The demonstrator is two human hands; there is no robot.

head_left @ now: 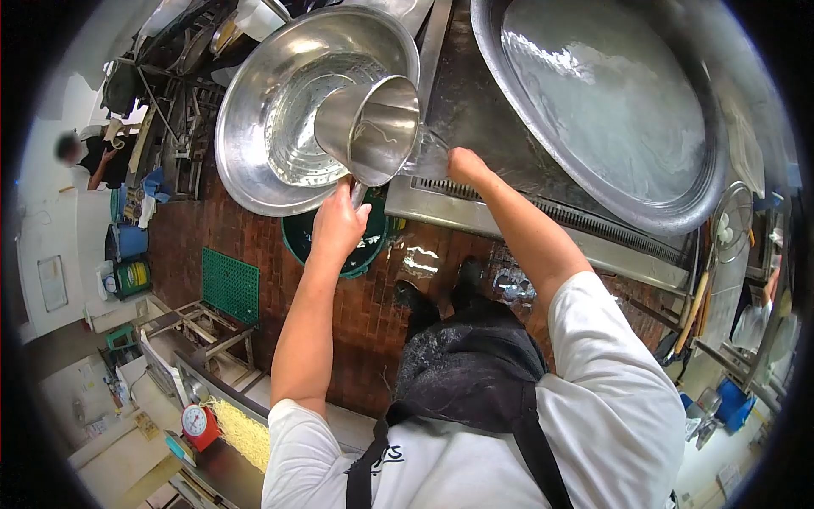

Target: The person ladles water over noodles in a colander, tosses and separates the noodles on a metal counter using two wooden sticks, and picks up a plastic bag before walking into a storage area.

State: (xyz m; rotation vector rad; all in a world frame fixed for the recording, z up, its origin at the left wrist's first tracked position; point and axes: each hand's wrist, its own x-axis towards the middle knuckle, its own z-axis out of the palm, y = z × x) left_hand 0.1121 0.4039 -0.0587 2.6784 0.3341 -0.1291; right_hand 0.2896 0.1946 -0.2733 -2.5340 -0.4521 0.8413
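My left hand (341, 222) is closed around the handle of a metal pitcher (332, 125), which tilts over a wide metal basin (242, 148). A pale strand shows inside the pitcher's mouth. Perforations or dimples and a wet shine mark the basin's bottom. My right hand (466, 166), also closed, grips the thin end of something blurred and see-through beside the pitcher; what it is I cannot make out. That hand is above the front edge of the metal stove top (471, 110).
A huge round pot (708, 182) of cloudy, steaming water stands at right. Below the basin sits a green tub (292, 242) on the brown tiled floor. A red scale (199, 427) and yellow noodles (240, 433) are at lower left. Another person (97, 159) is at far left.
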